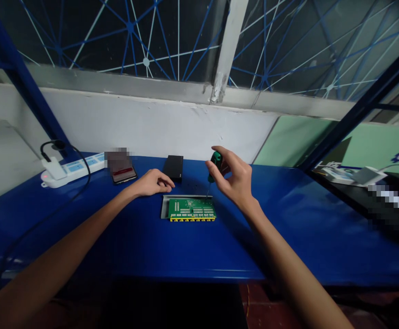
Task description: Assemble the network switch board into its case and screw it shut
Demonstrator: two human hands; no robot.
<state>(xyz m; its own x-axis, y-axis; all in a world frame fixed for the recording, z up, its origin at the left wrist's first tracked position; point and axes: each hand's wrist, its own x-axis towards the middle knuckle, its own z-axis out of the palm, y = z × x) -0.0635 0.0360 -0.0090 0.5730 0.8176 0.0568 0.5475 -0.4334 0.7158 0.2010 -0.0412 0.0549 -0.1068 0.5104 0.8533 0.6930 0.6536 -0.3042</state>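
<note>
A screwdriver [216,158] with a green and black handle stands nearly upright in my right hand [236,179], fingers closed around the handle. Its thin shaft points down to the far right corner of a green circuit board [185,206]. The board has a row of yellow connectors [192,220] along its near edge and sits in a shallow grey metal casing [164,211]. Just beyond the casing's far left corner, my left hand [154,182] rests on the table with its fingers curled and thumb and fingertips close together. Whatever may be between them is too small to make out.
Behind my left hand lies a flat black box [173,168]. A phone [122,171] and a white power strip [79,168] with a plugged-in adapter and black cable are to the left on the blue table [134,251]. Tiny dark bits [195,186] lie behind the casing.
</note>
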